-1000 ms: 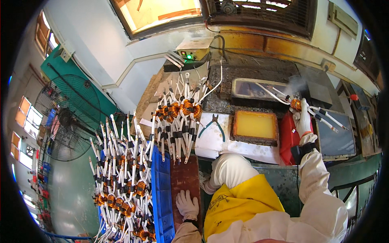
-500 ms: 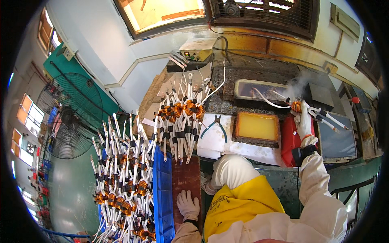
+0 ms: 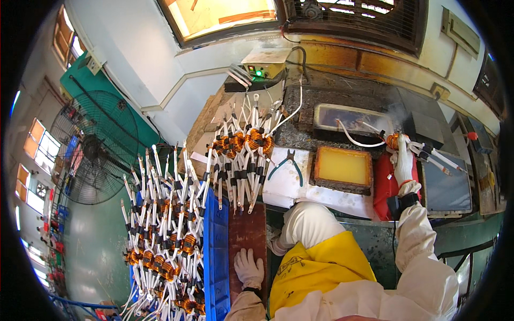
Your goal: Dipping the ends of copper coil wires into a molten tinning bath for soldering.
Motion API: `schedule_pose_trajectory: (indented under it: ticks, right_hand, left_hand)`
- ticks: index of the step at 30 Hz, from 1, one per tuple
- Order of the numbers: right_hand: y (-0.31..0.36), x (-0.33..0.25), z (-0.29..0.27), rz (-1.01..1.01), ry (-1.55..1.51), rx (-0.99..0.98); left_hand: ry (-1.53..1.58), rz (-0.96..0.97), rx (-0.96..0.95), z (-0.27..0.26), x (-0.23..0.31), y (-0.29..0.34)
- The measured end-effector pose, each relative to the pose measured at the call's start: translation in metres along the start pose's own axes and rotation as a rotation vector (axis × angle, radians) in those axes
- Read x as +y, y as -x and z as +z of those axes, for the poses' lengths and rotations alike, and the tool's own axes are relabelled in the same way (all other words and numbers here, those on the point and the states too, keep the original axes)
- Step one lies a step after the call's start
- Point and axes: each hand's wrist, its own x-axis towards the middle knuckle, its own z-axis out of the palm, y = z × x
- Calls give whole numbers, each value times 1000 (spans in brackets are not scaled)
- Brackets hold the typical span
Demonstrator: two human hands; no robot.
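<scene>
My right hand (image 3: 403,167), in a white glove, is closed around a copper-wound coil (image 3: 393,141) with white-sleeved leads. Two of its leads reach left to a rectangular pot (image 3: 317,119) with a dark, shiny surface; whether their tips dip in, I cannot tell. The other leads point right, over a grey plate (image 3: 447,184). Thin smoke rises near the pot's right end. My left hand (image 3: 248,269), also gloved, lies flat with fingers spread on a reddish-brown board (image 3: 247,227). It holds nothing.
A tray of yellow liquid (image 3: 368,182) stands before the pot, with cutting pliers (image 3: 289,165) to its left. More coils (image 3: 243,142) lie at the bench's left. A blue crate (image 3: 216,262) of coils stands beside my left hand. A red container (image 3: 382,184) sits below my right hand.
The whole view has shifted slightly. A green light now glows on the control box at the back, where a reddish display showed before. Both hands keep their places, the right with the coil.
</scene>
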Motion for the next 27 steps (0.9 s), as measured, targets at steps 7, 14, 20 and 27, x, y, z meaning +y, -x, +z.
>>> schedule_pose_trajectory:
  ticks: [7,14,20,27]
  right_hand:
    - [1,2,-1,-68,75,-26]
    - [6,1,3,-78,122,6]
    - [3,3,2,-112,105,-42]
    - [17,-2,11,-175,228,-67]
  left_hand:
    - [-5,1,26,-1,1,-2]
    - [-4,10,34,-1,0,-1]
    - [1,10,40,0,0,-1]
    - [2,6,30,-1,0,-1]
